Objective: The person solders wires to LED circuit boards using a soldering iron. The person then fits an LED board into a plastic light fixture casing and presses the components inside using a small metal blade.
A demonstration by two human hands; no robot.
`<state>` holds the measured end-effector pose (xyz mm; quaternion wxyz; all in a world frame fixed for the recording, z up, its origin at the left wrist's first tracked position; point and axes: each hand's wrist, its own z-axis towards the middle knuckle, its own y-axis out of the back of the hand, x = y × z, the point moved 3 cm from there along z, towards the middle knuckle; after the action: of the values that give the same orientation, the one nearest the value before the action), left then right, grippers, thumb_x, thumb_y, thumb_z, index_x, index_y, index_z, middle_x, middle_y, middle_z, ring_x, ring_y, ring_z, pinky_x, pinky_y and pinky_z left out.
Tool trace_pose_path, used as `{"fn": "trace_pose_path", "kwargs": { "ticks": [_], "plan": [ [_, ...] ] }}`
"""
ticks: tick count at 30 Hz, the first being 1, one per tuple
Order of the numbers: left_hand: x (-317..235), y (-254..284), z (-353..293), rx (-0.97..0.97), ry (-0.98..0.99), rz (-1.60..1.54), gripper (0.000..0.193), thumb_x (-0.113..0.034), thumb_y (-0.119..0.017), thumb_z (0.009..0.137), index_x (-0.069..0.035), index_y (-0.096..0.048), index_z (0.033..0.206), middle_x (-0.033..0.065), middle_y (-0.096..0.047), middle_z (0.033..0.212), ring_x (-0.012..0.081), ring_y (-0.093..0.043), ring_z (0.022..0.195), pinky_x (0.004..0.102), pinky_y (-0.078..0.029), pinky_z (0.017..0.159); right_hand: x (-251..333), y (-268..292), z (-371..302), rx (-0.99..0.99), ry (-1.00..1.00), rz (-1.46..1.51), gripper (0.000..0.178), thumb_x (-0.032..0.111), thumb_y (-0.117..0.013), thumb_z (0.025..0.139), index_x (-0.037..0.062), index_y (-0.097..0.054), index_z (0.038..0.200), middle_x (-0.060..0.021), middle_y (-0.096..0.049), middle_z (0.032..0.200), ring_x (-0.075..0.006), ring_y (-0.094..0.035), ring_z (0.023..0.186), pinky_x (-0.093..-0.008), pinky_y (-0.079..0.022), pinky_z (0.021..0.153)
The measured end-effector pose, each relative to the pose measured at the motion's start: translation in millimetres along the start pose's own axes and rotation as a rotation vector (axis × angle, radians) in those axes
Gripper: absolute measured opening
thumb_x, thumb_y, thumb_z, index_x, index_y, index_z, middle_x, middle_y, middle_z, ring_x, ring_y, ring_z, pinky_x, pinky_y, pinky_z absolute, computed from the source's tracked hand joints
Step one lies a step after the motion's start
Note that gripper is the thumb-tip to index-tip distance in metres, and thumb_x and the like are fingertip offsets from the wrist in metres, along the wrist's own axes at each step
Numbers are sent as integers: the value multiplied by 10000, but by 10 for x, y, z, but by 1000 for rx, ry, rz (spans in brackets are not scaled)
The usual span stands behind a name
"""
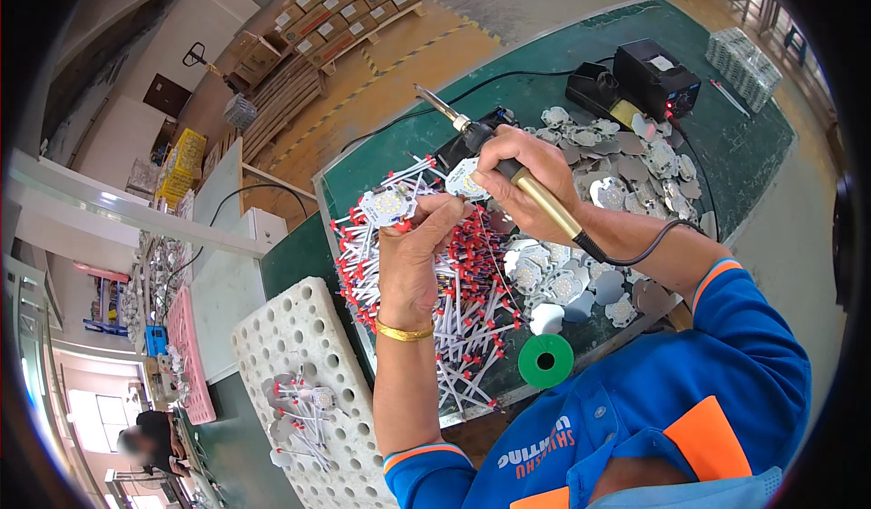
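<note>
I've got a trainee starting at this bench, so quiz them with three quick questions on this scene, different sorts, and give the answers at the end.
1. Multiple choice: what colour is the round reel?
A) Red
B) Green
C) Yellow

2. True or false: the right hand's grip is on the soldering iron.

3. Fill in the gap: from the person's side, the pile of red-tipped white wires lies to the ____ of the loose round boards.

Key: 1. B; 2. True; 3. left
</note>
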<state>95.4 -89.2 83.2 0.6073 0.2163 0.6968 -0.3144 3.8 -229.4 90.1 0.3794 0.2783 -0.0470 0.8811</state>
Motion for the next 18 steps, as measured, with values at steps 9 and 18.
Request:
{"fn": "trace_pose_path", "kwargs": {
  "ticks": [9,18],
  "plan": [
    [110,-40,-58,-33,-53,-88,84,-92,-692,793,-30,-674,847,31,-674,781,42,-443,586,195,-339,543,-9,-7,-99,-14,-27,26,146,62,-634,835,62,-501,897,-61,-506,732,-171,-457,613,-291,-379,561],
    [193,-89,-121,-104,-18,-196,118,-81,-692,789,-14,-676,884,-13,-625,731,39,-413,559,197,-300,518,29,-19,-183,-73,-24,7,157,-1,-622,796,49,-505,889,-83,-529,745,-236,-527,639,-311,-432,587]
  ]
}}
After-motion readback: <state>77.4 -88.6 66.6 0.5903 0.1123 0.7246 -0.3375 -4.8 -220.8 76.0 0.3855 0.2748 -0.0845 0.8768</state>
